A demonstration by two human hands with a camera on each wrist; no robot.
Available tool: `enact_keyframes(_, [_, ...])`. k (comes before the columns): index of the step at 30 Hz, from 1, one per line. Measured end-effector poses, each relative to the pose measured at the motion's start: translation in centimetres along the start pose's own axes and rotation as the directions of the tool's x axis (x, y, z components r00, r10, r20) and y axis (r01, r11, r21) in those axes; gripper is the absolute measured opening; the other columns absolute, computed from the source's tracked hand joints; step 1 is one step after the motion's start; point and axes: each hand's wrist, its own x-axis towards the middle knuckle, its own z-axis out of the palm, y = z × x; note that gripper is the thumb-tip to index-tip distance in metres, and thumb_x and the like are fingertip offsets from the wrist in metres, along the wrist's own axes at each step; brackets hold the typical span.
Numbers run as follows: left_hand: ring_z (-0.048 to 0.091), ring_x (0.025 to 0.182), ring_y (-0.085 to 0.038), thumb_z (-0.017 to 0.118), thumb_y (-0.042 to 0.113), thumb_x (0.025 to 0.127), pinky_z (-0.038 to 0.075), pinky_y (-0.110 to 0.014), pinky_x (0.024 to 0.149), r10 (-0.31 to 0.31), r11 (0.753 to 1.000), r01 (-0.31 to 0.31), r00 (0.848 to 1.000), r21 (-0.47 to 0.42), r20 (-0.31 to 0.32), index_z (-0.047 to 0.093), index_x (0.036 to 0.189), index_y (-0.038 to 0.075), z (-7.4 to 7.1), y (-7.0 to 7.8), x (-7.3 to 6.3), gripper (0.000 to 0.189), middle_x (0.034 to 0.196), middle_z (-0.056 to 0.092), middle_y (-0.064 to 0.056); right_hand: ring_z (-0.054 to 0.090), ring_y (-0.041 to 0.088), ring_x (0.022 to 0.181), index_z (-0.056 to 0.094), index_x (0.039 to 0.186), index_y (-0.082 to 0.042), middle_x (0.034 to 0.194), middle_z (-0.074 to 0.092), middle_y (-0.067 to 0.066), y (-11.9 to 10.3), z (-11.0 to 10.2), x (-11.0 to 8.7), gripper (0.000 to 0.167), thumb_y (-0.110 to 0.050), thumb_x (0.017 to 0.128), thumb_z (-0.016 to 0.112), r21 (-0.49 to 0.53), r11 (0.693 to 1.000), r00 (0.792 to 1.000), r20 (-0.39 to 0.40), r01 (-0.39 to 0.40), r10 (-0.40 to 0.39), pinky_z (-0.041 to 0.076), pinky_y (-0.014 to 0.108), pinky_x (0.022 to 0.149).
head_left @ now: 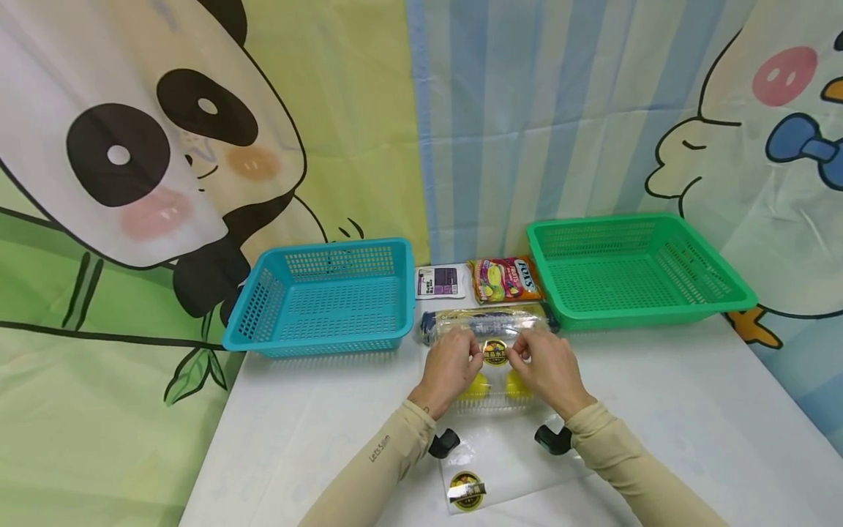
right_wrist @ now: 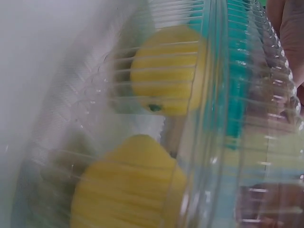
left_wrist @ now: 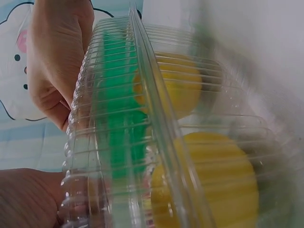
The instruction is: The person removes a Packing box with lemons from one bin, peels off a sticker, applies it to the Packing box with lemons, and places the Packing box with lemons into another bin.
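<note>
A clear ribbed plastic clamshell box (head_left: 487,404) on the white table holds two lemons (left_wrist: 206,183), the other lemon (right_wrist: 168,71) showing through its wall. A round black and gold label (head_left: 495,352) lies over the box's top. My left hand (head_left: 451,366), fingers curled, is at the label's left side. Facing it, my right hand (head_left: 548,368) has thumb and forefinger close together at the label's right edge. I cannot tell whether either hand pinches the film there. A clear plastic sheet (head_left: 520,465) with another round label (head_left: 466,490) lies in front.
Behind the box lies a clear and dark blue package (head_left: 490,320). Farther back are a Fox's candy bag (head_left: 506,279) and a small white packet (head_left: 440,282). A blue basket (head_left: 323,344) stands at left, a green basket (head_left: 645,318) at right. A patterned curtain (head_left: 369,146) hangs behind.
</note>
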Motion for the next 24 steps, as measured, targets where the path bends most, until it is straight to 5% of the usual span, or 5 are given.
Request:
enact_keyframes(8, [0.055,0.07,-0.012,0.073,0.017,0.092,0.047,-0.025,0.061,0.071,0.997,-0.069,0.996,0.035,-0.047,0.065,0.081,0.015,-0.3,0.1,-0.5,0.014,0.077,0.059,0.003,0.056,0.018,0.065,0.063,0.074,-0.014,0.071,0.064,0.0,0.1,0.1,-0.3,0.021,-0.015,0.082,0.082,0.011,0.997,0.991,-0.111,0.073,-0.071,0.043,0.035,0.06])
enact_keyframes(12, [0.062,0.08,-0.016,0.069,0.019,0.095,0.053,-0.029,0.068,0.148,0.988,-0.141,0.981,0.064,-0.129,0.069,0.092,0.014,-0.2,0.5,-1.2,0.006,0.087,0.065,0.001,0.062,0.026,0.082,0.071,0.087,-0.012,0.086,0.069,0.003,-0.3,0.0,-0.8,0.01,-0.014,0.085,0.081,0.005,0.984,0.968,-0.179,0.18,-0.177,0.042,0.043,0.07])
enact_keyframes(15, [0.064,0.101,-0.02,0.066,0.022,0.098,0.055,-0.033,0.087,0.234,0.965,-0.212,0.962,0.156,-0.142,0.071,0.109,0.012,0.0,0.9,-1.9,0.016,0.107,0.069,-0.003,0.061,0.032,0.105,0.073,0.11,-0.01,0.11,0.07,0.009,-0.9,-0.1,-1.6,0.02,-0.017,0.091,0.074,-0.025,0.97,0.962,-0.123,0.241,-0.243,0.041,0.051,0.082])
enact_keyframes(20, [0.046,0.142,-0.027,0.053,0.029,0.105,0.042,-0.043,0.114,0.283,0.899,-0.27,0.959,0.345,0.012,0.056,0.143,0.007,0.8,1.0,-3.2,0.044,0.149,0.055,-0.008,0.045,0.043,0.139,0.059,0.142,-0.006,0.146,0.057,0.017,-1.4,-0.2,-3.1,0.046,-0.027,0.101,0.059,-0.138,0.954,0.964,0.061,0.266,-0.26,0.033,0.065,0.102])
enact_keyframes(24, [0.033,0.151,-0.028,0.038,0.033,0.109,0.033,-0.047,0.12,0.264,0.88,-0.29,0.957,0.376,0.12,0.045,0.153,0.009,1.2,0.4,-3.6,0.051,0.16,0.042,-0.007,0.029,0.049,0.149,0.05,0.15,-0.009,0.158,0.044,0.015,-1.3,-0.3,-3.8,0.054,-0.038,0.104,0.051,-0.19,0.952,0.964,0.168,0.239,-0.208,0.024,0.071,0.11])
